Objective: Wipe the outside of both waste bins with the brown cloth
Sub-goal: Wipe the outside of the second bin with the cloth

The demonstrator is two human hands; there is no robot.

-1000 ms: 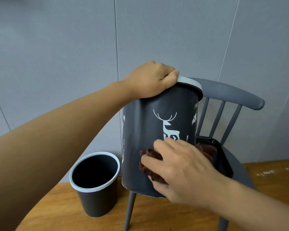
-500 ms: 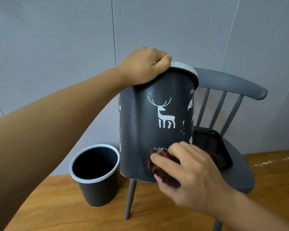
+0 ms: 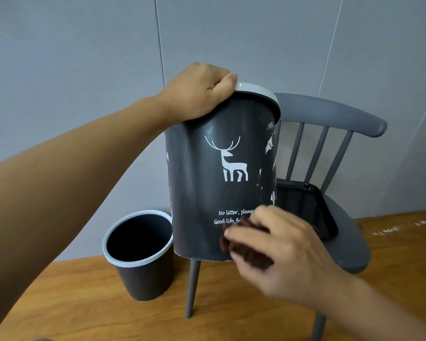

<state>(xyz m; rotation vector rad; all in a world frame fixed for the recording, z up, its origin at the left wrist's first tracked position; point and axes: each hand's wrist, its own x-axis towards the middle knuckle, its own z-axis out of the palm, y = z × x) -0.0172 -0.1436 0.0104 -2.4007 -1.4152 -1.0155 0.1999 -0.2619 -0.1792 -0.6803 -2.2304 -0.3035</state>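
A dark grey waste bin with a white deer print (image 3: 217, 183) is held up in the air, tilted, in front of the chair. My left hand (image 3: 197, 92) grips its pale rim at the top left. My right hand (image 3: 278, 252) holds the brown cloth (image 3: 244, 249) pressed against the bin's lower right side, beside the printed words. A second, plain dark grey waste bin (image 3: 143, 257) with a pale rim stands upright and open on the wooden floor at the lower left.
A grey spindle-back chair (image 3: 330, 114) stands behind the raised bin, with a black tray (image 3: 305, 207) on its seat. The grey panelled wall (image 3: 84, 70) is close behind. The wooden floor (image 3: 84, 303) runs along the bottom.
My right hand with the cloth has slid down the deer bin's side towards its bottom edge, uncovering the deer and the words. The bin sits slightly higher in view.
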